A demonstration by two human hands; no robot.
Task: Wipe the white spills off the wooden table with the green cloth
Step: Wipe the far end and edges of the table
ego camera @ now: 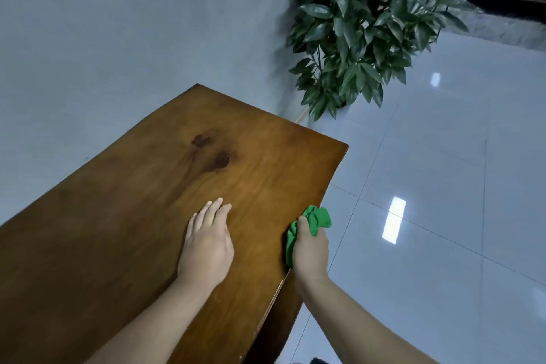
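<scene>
Head cam: left hand lies flat, palm down, fingers stretched out & holding nothing, on the wooden bench nr its right edge; right hand has its grip closed round the bunched green cloth, which sits at that right edge w/ part of it hanging out past the edge over the floor. Bench top shows two dark knots in the grain, a leafy potted plant stands on glossy pale tiles beyond the far corner by the wall, & no brand, label or writing can be read anywhere.
</scene>
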